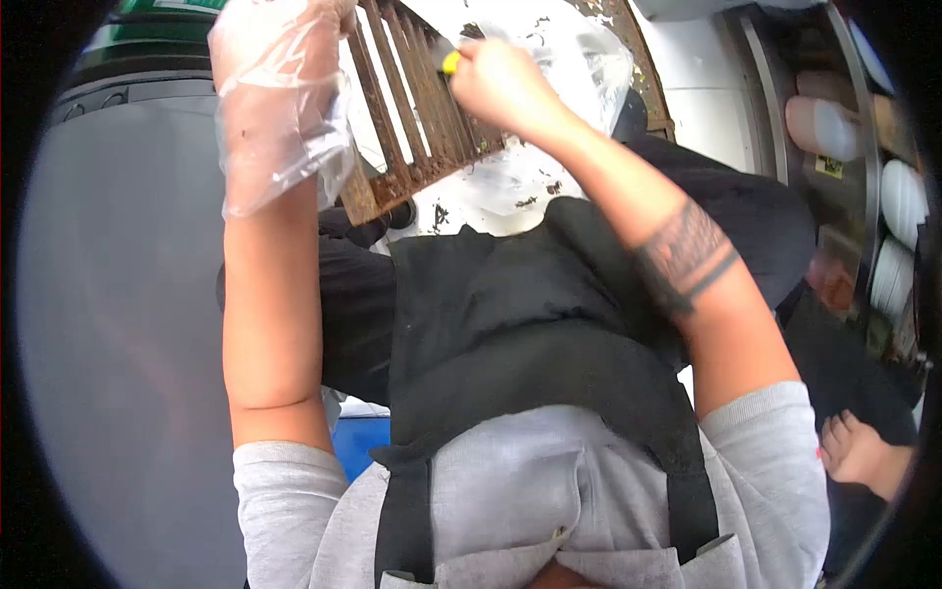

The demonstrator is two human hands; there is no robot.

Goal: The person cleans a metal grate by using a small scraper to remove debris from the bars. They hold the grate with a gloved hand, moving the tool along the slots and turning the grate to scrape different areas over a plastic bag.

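A brown, rusty-looking slatted rack (pixel 417 123) is tilted above the floor before me. My left hand (pixel 280 54), in a loose clear plastic glove, is closed at the rack's left side; the top edge of the view cuts off part of its fingers. Over the slats on the other side, my bare right hand (pixel 500 88) is closed round a small tool with a yellow part (pixel 451 63) and a grey blade-like end. Most of its handle is hidden in my fist. Dark crumbs cling to the rack's near bar (pixel 392 191).
Beneath the rack lies whitish plastic sheeting (pixel 599 69) strewn with dark flakes. A large grey surface (pixel 128 314) stands at the left. On the right, a metal shelf (pixel 770 88) holds stacked pale containers (pixel 822 128). Another person's hand (pixel 852 452) shows at lower right.
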